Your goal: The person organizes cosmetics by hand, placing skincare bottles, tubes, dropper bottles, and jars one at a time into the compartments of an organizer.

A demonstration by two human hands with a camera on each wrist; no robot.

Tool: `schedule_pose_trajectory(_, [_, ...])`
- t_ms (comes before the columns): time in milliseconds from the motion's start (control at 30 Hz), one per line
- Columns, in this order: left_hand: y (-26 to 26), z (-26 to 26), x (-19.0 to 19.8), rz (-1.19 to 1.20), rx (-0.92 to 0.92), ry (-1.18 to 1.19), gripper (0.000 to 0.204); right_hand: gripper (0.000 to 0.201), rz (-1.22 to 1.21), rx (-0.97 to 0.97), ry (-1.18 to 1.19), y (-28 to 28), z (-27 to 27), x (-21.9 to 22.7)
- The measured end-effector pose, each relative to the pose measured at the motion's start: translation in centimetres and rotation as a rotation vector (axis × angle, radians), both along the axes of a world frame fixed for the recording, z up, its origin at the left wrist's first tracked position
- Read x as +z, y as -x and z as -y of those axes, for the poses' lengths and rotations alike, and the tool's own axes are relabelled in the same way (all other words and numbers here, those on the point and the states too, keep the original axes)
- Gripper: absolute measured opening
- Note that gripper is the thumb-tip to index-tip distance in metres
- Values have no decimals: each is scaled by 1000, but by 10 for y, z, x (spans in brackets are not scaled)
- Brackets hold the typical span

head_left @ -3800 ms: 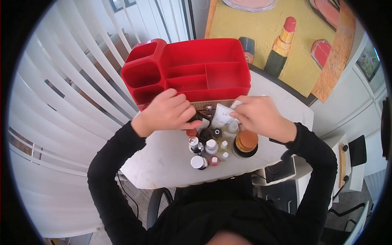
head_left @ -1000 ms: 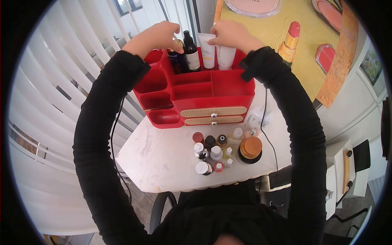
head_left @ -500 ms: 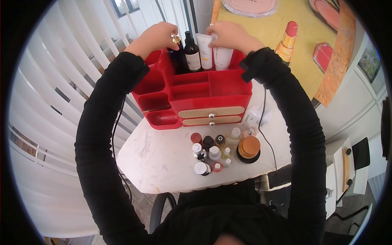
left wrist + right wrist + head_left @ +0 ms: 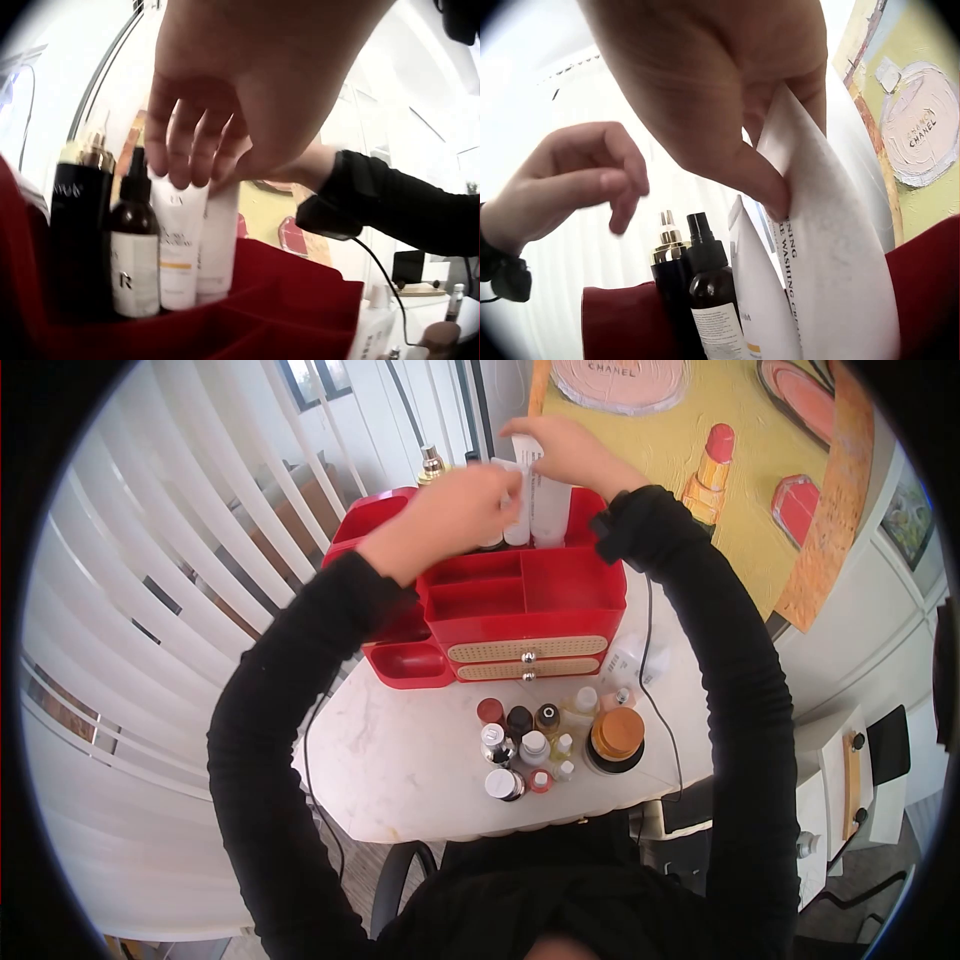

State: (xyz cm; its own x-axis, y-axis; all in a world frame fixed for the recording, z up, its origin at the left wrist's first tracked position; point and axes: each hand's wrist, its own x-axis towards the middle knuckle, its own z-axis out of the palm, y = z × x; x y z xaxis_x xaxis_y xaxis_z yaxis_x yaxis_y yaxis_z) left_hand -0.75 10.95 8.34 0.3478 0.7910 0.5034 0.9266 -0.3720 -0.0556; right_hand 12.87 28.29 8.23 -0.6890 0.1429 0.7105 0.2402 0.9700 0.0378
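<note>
My right hand pinches the upper end of a white washing cream tube, which stands in the back compartment of the red organizer. Next to it is a slimmer white tube marked UV. My left hand hovers over the organizer with loosely bent fingers, near the top of the UV tube, holding nothing. Left of the tubes stand a brown spray bottle with a black top and a black bottle with a gold pump. In the head view my left hand covers most of both bottles.
Several small bottles stand grouped on the white table. Right of them is an orange-lidded jar. A clear package lies by the organizer's right side. Blinds hang at left; a painting stands behind.
Both hands have gone from the tabletop to the organizer's back, where the tubes and bottles now stand. Lately my left hand has left the gold-pump bottle and moved right, towards the tubes.
</note>
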Motion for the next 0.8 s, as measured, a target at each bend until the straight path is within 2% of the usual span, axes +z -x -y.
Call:
schedule_pose_trajectory(67, [0, -6, -23, -109, 1, 115, 25, 57, 8, -12, 45, -1, 4, 2])
schedule_pose_trajectory(133, [-6, -9, -33, -36, 88, 310, 32, 56, 15, -34, 90, -7, 11, 3])
schedule_pose_trajectory(200, [-8, -8, -38, -37, 71, 296, 34, 57, 52, -23, 195, -12, 17, 5])
schedule_pose_trajectory(267, [-6, -11, -42, -37, 62, 287, 38, 55, -1, 14, 168, -19, 15, 6])
schedule_pose_trajectory(333, [-3, -14, -44, -70, 105, 338, 41, 54, 47, -51, 291, -28, 13, 11])
schedule_pose_trajectory(567, [0, -19, -50, -95, 25, 292, 36, 44, 93, -123, 295, -37, 13, 0])
schedule_pose_trajectory(633, [0, -20, -49, -112, 24, 266, 34, 38, -45, -88, 179, -34, 15, -6])
schedule_pose_trajectory(800, [0, -26, -55, -144, 31, 333, 36, 46, -41, -95, 206, -31, 14, -9])
